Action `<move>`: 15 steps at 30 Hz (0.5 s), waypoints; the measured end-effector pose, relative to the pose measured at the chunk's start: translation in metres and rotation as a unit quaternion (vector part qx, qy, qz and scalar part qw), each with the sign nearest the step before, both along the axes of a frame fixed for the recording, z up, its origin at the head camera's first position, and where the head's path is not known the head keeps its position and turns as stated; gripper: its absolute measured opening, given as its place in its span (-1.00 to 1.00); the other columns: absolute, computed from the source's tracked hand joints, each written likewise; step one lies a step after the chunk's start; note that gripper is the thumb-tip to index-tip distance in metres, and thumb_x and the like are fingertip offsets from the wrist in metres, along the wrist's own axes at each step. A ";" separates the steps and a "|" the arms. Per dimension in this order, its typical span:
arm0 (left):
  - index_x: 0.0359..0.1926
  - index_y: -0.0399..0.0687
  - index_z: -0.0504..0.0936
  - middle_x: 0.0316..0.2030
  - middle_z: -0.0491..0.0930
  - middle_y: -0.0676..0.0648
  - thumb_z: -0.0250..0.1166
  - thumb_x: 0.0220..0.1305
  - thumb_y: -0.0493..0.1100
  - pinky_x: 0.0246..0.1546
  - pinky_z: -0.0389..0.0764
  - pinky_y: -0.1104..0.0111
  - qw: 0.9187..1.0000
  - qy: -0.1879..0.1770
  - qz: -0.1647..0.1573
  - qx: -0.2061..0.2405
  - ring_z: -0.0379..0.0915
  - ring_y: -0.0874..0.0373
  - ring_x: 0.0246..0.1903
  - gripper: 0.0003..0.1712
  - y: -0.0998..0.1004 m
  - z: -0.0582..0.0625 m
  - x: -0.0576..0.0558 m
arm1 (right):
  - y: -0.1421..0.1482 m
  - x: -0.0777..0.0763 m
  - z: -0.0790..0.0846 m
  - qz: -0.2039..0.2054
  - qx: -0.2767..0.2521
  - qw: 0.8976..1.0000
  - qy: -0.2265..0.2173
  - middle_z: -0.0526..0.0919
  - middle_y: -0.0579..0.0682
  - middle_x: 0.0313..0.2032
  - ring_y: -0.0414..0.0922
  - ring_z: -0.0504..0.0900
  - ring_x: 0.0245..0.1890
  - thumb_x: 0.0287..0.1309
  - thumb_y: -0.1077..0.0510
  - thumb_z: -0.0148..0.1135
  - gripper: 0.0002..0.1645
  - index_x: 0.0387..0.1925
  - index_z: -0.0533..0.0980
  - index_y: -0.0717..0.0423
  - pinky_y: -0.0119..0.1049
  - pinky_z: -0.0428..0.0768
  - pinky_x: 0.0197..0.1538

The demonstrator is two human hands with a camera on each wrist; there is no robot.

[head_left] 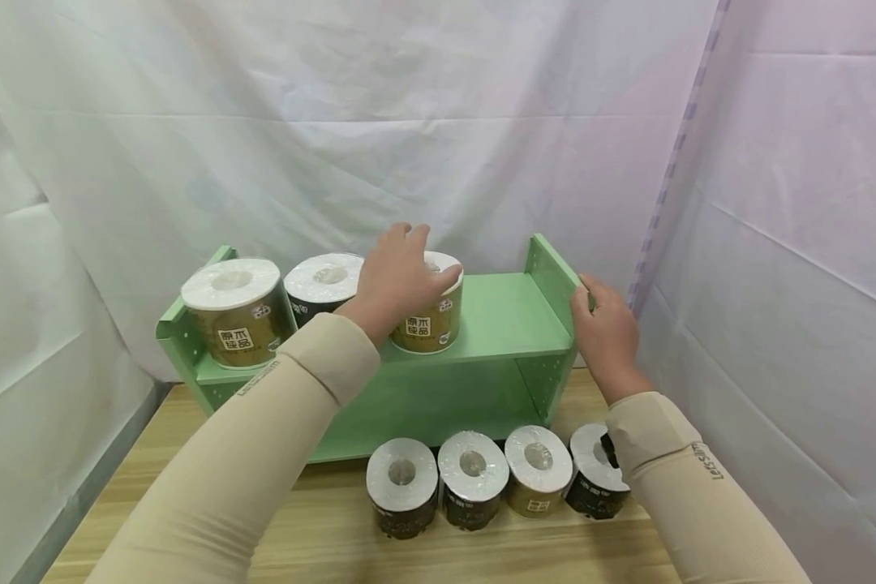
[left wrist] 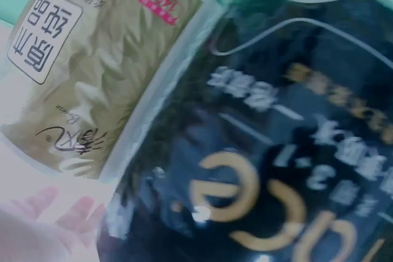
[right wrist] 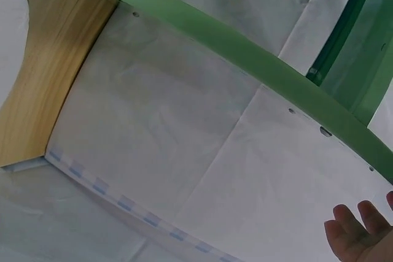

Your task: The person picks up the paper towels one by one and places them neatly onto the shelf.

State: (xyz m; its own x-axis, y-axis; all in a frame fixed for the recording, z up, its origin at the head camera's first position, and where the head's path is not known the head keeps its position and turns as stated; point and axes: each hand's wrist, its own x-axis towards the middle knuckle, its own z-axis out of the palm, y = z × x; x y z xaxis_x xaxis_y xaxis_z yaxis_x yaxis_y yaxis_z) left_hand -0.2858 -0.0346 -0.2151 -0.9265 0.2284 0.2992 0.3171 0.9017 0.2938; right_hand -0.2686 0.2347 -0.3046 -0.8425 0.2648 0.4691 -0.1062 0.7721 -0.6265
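Observation:
In the head view my left hand (head_left: 401, 276) is over a gold-wrapped toilet roll (head_left: 427, 327) on the top of a green shelf (head_left: 507, 308). Its fingers are spread loosely, and the thumb crosses the roll's upper edge. Partly behind my left hand and sleeve stands a black-wrapped toilet roll (head_left: 324, 278). It fills much of the left wrist view, beside a gold roll (left wrist: 104, 59). My right hand (head_left: 608, 331) touches the front edge of the shelf's right side panel (head_left: 555, 280). Loosely bent fingers (right wrist: 347, 231) appear outside that panel in the right wrist view.
Another gold roll (head_left: 237, 328) stands at the shelf's left end. In front, several rolls line the wooden table (head_left: 336, 527), including a black one (head_left: 401, 495) and a gold one (head_left: 538, 474). The rightmost is partly covered by my right sleeve. White curtains (head_left: 409, 146) surround the table.

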 end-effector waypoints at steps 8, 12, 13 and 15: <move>0.39 -0.16 0.24 0.35 0.20 -0.26 0.13 0.26 0.18 0.28 0.28 0.02 0.997 0.066 -0.013 0.040 0.11 -0.14 0.34 -0.19 -0.018 -0.007 0.007 | 0.002 -0.002 0.000 0.009 -0.004 1.000 -0.002 0.42 0.16 0.28 0.18 0.37 0.27 0.43 -0.12 -0.36 -0.35 0.34 0.36 0.07 0.18 0.34 0.22; 0.38 -0.18 0.25 0.34 0.20 -0.27 0.14 0.27 0.13 0.29 0.28 0.00 0.994 0.092 -0.017 0.057 0.09 -0.16 0.35 -0.23 -0.028 -0.011 0.012 | 0.002 -0.001 0.000 0.010 -0.011 1.000 -0.005 0.41 0.16 0.29 0.18 0.37 0.27 0.43 -0.12 -0.37 -0.34 0.34 0.36 0.08 0.19 0.32 0.23; 0.38 -0.18 0.26 0.34 0.21 -0.27 0.14 0.27 0.12 0.28 0.28 0.00 0.993 0.100 -0.018 0.059 0.09 -0.16 0.35 -0.24 -0.030 -0.012 0.013 | 0.001 -0.001 0.000 0.009 -0.011 1.000 -0.006 0.41 0.16 0.29 0.18 0.37 0.27 0.43 -0.12 -0.37 -0.34 0.34 0.35 0.08 0.18 0.32 0.23; 0.36 -0.19 0.28 0.33 0.22 -0.28 0.15 0.27 0.10 0.27 0.30 -0.02 0.991 0.118 -0.018 0.063 0.10 -0.18 0.34 -0.26 -0.035 -0.013 0.016 | 0.001 0.000 0.000 0.010 -0.011 1.000 -0.005 0.41 0.16 0.29 0.18 0.38 0.27 0.43 -0.12 -0.35 -0.34 0.34 0.36 0.09 0.19 0.33 0.22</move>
